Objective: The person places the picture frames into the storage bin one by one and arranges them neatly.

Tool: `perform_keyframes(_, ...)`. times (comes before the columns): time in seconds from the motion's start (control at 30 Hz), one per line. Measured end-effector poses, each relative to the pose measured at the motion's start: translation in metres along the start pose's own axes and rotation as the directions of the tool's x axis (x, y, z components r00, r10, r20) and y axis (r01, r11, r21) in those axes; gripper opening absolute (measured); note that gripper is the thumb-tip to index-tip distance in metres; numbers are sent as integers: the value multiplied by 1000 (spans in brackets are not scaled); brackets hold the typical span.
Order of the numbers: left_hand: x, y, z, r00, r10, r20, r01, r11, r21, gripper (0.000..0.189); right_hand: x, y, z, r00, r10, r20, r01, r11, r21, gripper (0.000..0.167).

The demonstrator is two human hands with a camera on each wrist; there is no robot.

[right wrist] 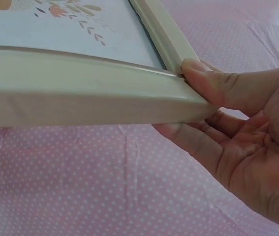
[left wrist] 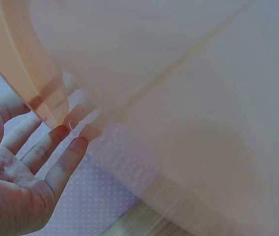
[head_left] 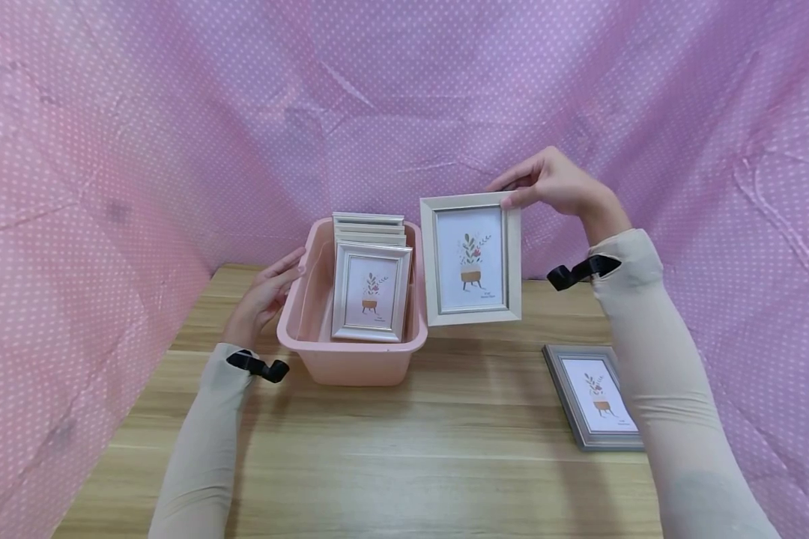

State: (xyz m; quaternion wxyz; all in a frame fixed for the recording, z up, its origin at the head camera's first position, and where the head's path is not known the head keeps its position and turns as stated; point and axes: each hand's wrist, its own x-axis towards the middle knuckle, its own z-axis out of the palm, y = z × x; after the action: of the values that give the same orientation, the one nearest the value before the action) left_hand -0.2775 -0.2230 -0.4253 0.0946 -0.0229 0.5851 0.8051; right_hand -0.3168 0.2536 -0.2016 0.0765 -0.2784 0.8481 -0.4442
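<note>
In the head view my right hand (head_left: 559, 183) pinches a cream picture frame (head_left: 428, 262) by its top right corner. The thumb lies on the front, with fingers behind. The frame hangs upright beside the bin, showing a potted-plant print. The right wrist view shows the thumb (right wrist: 203, 81) on the corner of that frame. My left hand (head_left: 263, 296) is at the left side of a pink plastic bin (head_left: 357, 367), with extended fingers (left wrist: 65, 160) touching its outer wall. Several picture frames stand in the bin, the front one silvery white (head_left: 372, 335).
A grey picture frame (head_left: 573, 404) lies face up at the right of the wooden table (head_left: 391, 464), partly covered by my right sleeve (head_left: 674, 389). Pink dotted cloth (head_left: 404, 97) hangs behind and along both sides.
</note>
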Motion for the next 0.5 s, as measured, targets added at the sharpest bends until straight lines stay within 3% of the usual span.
perform_keyframes(0.5, 1, 0, -1, 1000, -5, 8, 5, 1000, -10, 63, 8, -14, 7, 998, -23, -66, 29, 996, 87, 25)
